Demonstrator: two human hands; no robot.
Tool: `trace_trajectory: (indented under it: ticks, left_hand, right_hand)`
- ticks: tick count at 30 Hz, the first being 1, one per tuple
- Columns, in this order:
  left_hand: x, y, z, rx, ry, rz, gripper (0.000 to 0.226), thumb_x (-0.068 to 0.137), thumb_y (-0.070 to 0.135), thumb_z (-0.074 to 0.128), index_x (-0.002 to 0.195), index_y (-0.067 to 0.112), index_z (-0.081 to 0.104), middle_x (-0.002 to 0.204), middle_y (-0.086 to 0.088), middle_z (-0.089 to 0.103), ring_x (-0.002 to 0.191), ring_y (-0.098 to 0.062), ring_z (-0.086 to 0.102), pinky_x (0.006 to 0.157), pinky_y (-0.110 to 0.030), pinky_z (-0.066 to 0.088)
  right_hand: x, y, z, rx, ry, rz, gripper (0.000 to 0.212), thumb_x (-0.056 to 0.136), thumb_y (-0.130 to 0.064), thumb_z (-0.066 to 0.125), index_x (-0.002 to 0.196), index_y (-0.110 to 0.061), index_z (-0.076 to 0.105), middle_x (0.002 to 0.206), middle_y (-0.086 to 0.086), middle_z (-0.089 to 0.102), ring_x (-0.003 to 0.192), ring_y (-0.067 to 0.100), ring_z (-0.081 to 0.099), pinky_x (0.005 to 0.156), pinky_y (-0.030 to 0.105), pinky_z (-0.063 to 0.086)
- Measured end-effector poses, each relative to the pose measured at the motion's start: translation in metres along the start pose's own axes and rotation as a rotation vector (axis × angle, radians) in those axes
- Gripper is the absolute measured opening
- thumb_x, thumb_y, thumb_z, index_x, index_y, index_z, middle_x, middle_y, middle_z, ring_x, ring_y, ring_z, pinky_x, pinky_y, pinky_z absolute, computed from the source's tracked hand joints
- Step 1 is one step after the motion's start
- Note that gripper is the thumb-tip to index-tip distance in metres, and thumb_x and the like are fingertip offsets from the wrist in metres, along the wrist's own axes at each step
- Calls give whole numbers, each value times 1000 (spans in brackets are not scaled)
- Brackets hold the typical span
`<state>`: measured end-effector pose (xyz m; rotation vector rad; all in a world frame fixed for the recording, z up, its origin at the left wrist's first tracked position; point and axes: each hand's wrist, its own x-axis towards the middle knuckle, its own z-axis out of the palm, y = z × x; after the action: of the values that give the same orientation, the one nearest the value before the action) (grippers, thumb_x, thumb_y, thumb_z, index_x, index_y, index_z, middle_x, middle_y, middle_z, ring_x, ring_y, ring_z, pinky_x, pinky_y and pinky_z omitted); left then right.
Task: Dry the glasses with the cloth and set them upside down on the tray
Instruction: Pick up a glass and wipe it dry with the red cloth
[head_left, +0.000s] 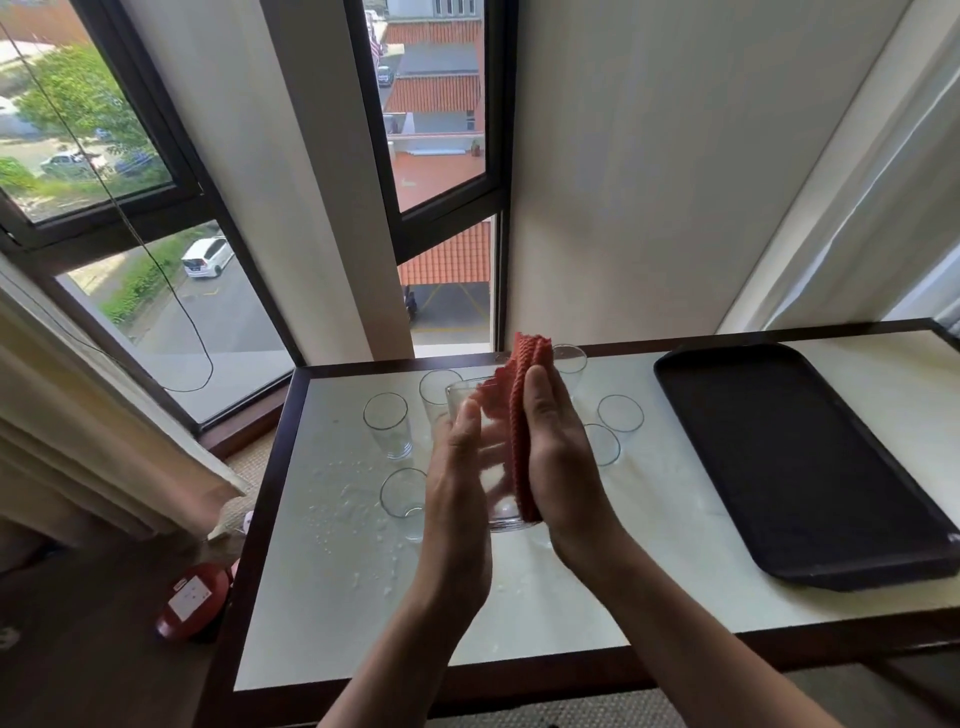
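One pale worktop (597, 597) with a dark frame fills the lower view under a corner window. A dark tray (800, 467) lies on its right part, well apart from the hands. Both hands are raised over the middle of the worktop with a clear glass (485, 415) between them, mouth up and tipped slightly away. The left hand (457, 467) grips the glass from its left side, with fingers showing blurred through the wall. The right hand (553, 447) lies with straight fingers flat on a red-orange cloth (519, 415), pressing it to the glass's right side. The cloth's top stands above the fingertips and a fold hangs over the rim. Six more glasses (385, 423) stand mouth up on the worktop, three left of the hands and three between the hands and the tray. Water drops (343, 504) speckle the worktop's left part.
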<state>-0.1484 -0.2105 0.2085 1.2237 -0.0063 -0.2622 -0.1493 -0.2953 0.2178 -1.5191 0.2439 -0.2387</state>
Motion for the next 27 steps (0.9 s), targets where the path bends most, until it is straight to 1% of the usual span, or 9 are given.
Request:
trace_trajectory:
  ticks: [4, 6, 9, 13, 15, 17, 20, 24, 27]
  left_hand:
    - [0, 3, 1, -148, -1, -8, 62, 86, 56, 59, 129, 12, 62, 123, -6, 72, 115, -18, 68, 90, -30, 55]
    - [0, 0, 0, -128, 42, 27, 64, 84, 55, 58, 128, 9, 56, 116, -15, 70, 106, -21, 71, 84, -30, 58]
    - [-5, -5, 3, -66, 21, 38, 57, 91, 58, 47, 124, 13, 58, 106, -23, 70, 86, -26, 69, 70, -34, 58]
    - [-8, -6, 6, -72, -16, 12, 65, 90, 65, 40, 119, 14, 67, 104, -14, 74, 93, -28, 70, 74, -34, 57]
    - [-6, -3, 4, -64, -11, -9, 69, 86, 69, 42, 122, 16, 68, 117, -13, 72, 113, -30, 67, 90, -41, 55]
    - [-5, 2, 1, -107, -8, -38, 80, 80, 75, 54, 129, 13, 65, 126, -17, 69, 121, -32, 64, 102, -46, 49]
    - [-3, 3, -3, -126, 60, 11, 87, 79, 71, 58, 137, 6, 52, 126, -29, 64, 120, -41, 63, 104, -51, 50]
    - [-3, 1, 0, 11, 45, 57, 57, 91, 72, 45, 122, 28, 61, 107, -8, 76, 98, -22, 74, 81, -38, 56]
    - [-6, -1, 6, 65, 40, 35, 62, 79, 70, 56, 124, 27, 61, 111, -6, 75, 100, -17, 74, 82, -36, 59]
  right_hand:
    - [-36, 5, 7, -230, 39, -314, 59, 98, -41, 39, 154, -35, 23, 155, -25, 34, 138, -8, 36, 109, 14, 36]
    - [-32, 9, 0, -216, 1, -302, 58, 97, -41, 41, 153, -37, 27, 151, -20, 43, 134, -3, 45, 107, 23, 44]
    - [-7, 3, -13, -18, -43, -39, 54, 95, -58, 37, 136, -27, 55, 117, 3, 72, 104, 23, 71, 92, 53, 55]
    - [-7, -3, -13, 161, 11, 133, 66, 92, -69, 37, 118, -17, 68, 103, 9, 75, 95, 28, 72, 92, 57, 53]
    - [-29, 1, -5, 57, 18, -40, 59, 93, -63, 37, 137, -27, 55, 122, -7, 69, 110, 12, 67, 96, 42, 54]
    - [-47, 7, 3, -107, 39, -240, 64, 94, -53, 39, 153, -29, 31, 141, -35, 46, 128, -12, 46, 103, 13, 40]
    - [-48, 13, 7, -257, 71, -357, 65, 97, -45, 42, 155, -28, 18, 135, -57, 24, 128, -27, 30, 99, -2, 29]
    - [-20, -3, -1, -133, 26, -154, 58, 96, -59, 40, 150, -39, 33, 126, -22, 63, 109, 5, 66, 96, 38, 56]
    - [-8, -8, -2, -12, 17, 6, 56, 86, -59, 35, 137, -40, 47, 106, -22, 66, 100, 9, 69, 96, 46, 55]
